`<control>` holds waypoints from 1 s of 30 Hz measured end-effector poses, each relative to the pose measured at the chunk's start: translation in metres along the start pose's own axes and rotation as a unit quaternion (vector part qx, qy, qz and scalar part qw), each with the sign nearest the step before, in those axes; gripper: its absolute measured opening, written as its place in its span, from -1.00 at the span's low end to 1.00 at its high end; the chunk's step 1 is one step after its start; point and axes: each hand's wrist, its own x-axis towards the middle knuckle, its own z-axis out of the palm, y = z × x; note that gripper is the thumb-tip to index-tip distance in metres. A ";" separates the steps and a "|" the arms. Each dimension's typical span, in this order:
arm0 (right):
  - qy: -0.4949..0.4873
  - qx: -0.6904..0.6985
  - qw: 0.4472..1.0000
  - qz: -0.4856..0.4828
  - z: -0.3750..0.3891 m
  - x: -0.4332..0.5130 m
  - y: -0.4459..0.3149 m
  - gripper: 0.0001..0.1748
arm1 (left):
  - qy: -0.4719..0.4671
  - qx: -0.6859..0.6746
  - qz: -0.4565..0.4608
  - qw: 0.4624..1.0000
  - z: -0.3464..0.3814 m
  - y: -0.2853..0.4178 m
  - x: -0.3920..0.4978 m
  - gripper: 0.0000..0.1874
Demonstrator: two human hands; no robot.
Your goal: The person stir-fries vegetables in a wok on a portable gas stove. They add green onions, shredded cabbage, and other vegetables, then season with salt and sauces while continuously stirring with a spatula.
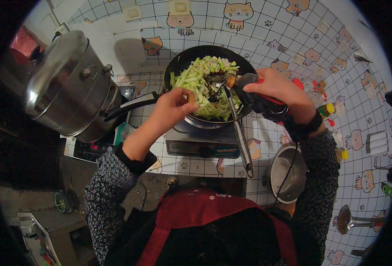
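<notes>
My right hand grips a dark sauce bottle, tilted with its orange neck over the wok. Shredded pale-green vegetables fill the wok, and dark brown liquid lies on them below the bottle's mouth. Between the thumb and fingers of my left hand is a small orange-brown bottle cap, held above the wok's near left side. A metal-handled spatula leans over the near rim, its head among the vegetables. The wok sits on a gas stove, its black handle pointing left.
A tall steel steamer pot stands left on an induction cooker with a lit display. At right are a metal basin and several seasoning bottles along the tiled wall. A ladle hangs lower right.
</notes>
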 end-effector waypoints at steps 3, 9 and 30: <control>0.006 0.023 1.000 -0.004 -0.006 -0.006 0.001 -0.41 | -0.021 -0.021 -0.011 1.000 0.002 0.014 0.021 -0.72; 0.013 0.048 0.999 -0.007 -0.009 -0.025 -0.001 -0.41 | -0.101 0.040 0.029 0.994 0.026 0.047 0.059 -0.62; -0.202 0.427 0.870 -0.140 0.017 -0.076 0.069 -0.64 | -0.266 0.461 0.628 0.567 0.092 0.102 0.005 -0.63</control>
